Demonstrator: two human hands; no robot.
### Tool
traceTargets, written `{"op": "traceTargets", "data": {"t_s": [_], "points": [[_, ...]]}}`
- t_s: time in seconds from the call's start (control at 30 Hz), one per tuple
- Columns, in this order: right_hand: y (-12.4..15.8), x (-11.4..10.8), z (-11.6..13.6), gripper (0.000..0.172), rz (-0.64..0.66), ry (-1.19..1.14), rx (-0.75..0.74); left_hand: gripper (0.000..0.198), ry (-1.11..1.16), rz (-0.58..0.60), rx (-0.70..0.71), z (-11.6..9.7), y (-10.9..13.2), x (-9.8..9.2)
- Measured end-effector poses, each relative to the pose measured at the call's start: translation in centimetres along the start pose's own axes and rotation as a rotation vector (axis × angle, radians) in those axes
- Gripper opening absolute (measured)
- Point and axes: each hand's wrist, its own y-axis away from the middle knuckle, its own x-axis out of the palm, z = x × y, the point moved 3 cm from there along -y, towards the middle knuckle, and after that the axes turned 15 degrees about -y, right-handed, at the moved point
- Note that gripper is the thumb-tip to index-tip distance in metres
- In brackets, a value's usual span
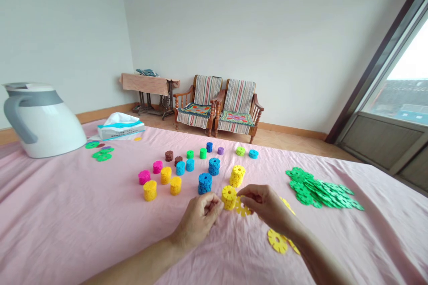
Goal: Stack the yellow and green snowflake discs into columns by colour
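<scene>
Yellow disc (243, 208) in the pinching right hand (268, 205), just beside a yellow stack (228, 198); opposite, left hand (199, 216) with fingers curled, any hold impossible to tell.

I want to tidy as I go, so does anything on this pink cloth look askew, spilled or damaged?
Nothing looks spilled or damaged. The green plastic notched discs on the right lie in a loose, sprawling heap, which looks untidy against the neat stacks of coloured discs in the middle.
</scene>
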Motion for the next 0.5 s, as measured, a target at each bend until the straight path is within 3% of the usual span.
{"op": "traceTargets", "data": {"t_s": [0.13, 0.27, 0.4, 0.5], "points": [[0.4, 2.4, 1.2, 0.016, 0.001, -0.180, -0.034, 0.035, 0.060, 0.100, 0.017, -0.3, 0.2, 0.4], [1.0, 3.3, 2.4, 0.016, 0.023, -0.031, -0.118, 0.037, 0.106, 0.132, 0.021, 0.0, 0.3, 0.5], [1.7, 3.7, 2.7, 0.039, 0.068, 0.088, -0.216, 0.039, 0.156, 0.121, 0.001, 0.3, 0.0, 0.3], [1.7, 3.9, 2.6, 0.041, 0.062, 0.130, -0.251, 0.041, 0.168, 0.119, -0.042, 0.4, -0.1, 0.2]]}}
